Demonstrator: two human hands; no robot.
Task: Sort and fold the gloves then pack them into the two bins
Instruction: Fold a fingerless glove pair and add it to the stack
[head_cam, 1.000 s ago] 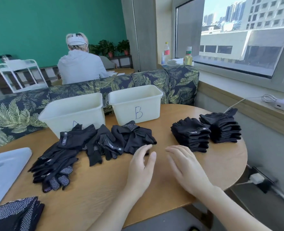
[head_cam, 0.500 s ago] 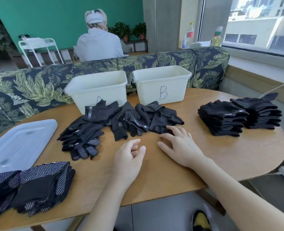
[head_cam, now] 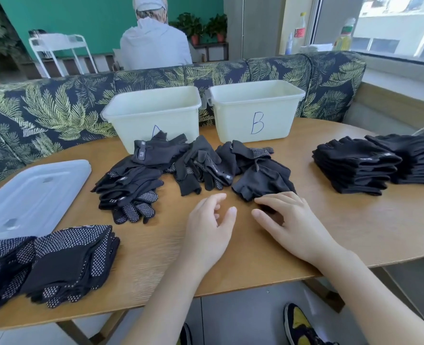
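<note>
Loose black gloves lie in a heap at the middle of the round wooden table, in front of two white bins. Bin A stands left and bin B right; I cannot see inside either. A fingerless glove lies at the heap's right end. My right hand rests on the table with its fingertips touching that glove's near edge. My left hand hovers beside it, fingers loosely curled, holding nothing. Two folded stacks sit at the right, and folded dotted gloves at the near left.
A translucent bin lid lies at the table's left. A leaf-patterned sofa back runs behind the bins, and a person sits beyond it facing away. The window ledge is at the right. My shoe shows under the table.
My view has swung left and closer to the heap. My right hand has slid forward until its fingertips touch the fingerless glove; my left hand has followed beside it.
</note>
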